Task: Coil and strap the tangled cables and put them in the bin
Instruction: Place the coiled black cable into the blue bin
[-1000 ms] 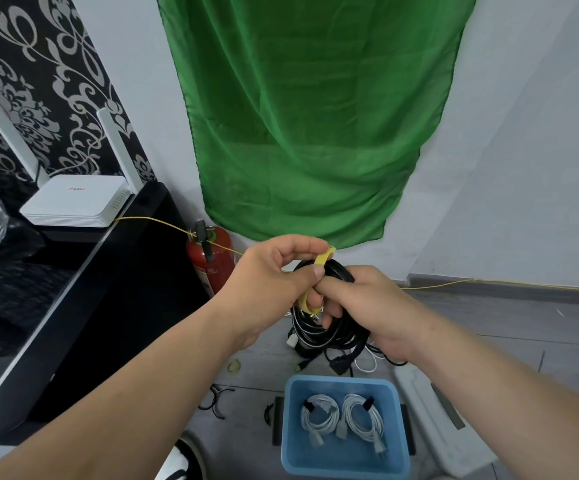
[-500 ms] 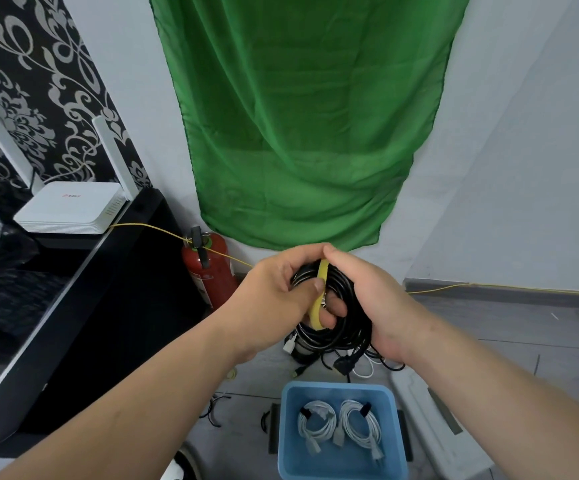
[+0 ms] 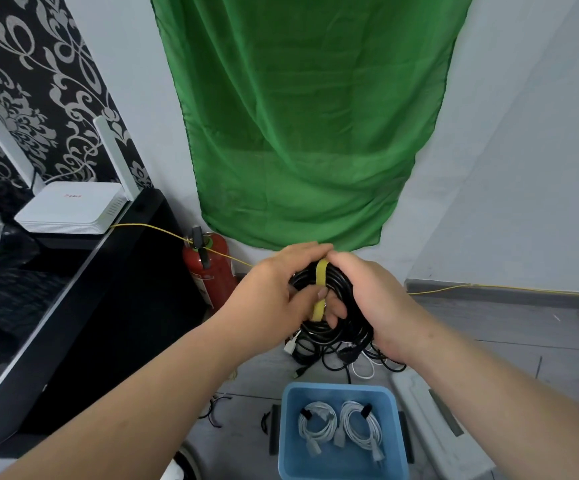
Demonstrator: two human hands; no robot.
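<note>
The coil [image 3: 341, 289], likely springy, is gripped at its strap [image 3: 321, 271] by left hand [image 3: 270, 296] and right hand [image 3: 378, 299] together.

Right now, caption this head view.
Left hand and right hand wrap a yellow strap round a black cable coil near the blue bin.

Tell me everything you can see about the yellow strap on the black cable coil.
The yellow strap is a narrow, flat band, fabric-like in look. It runs over the top of the black cable coil and down its near side. The left hand pinches it against the coil with the thumb; the right hand grips the coil beside it.
</note>
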